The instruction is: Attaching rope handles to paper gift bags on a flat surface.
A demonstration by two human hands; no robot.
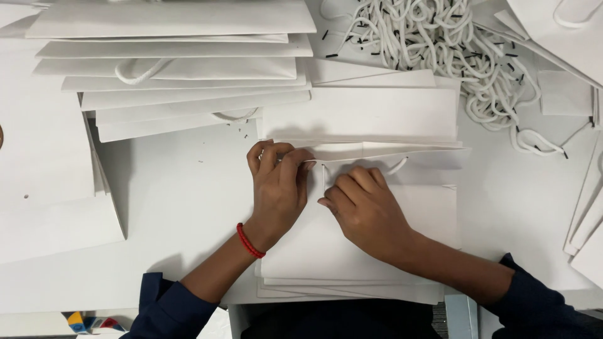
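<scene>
While both hands work at one edge: everything turns on the top edge of the flat paper bag (377, 245), the white one on top of the stack straight in front of the person.

Landmark: the paper bag; all places below are told from it.

Bag position: it lies flat on the surface (182, 194), its top edge away from the person, its bottom edge close to the body.

Long axis: the top edge runs left to right, across the person's view.

Left hand (276, 188): at the left end of the bag's top edge, fingers curled and pinched shut on that edge or on something small there; which of the two I cannot tell.

Right hand (364, 210): just right of the left hand, resting on the bag's face below the top edge, fingers bent and closed as if pinching the cord; the grip itself is hidden.

Cord handle (397, 166): a short white loop shows at the bag's top edge, just right of the right hand.

Nearer hand: the right hand is nearer the loop; the left hand is nearer the bag's left corner.

Loose cords (440, 37): a heap of white cords with black tips, beyond the bag and to its right, well apart from both hands.

Other bags (176, 69): a fanned stack beyond the bag and to its left, some with handles showing.
</scene>
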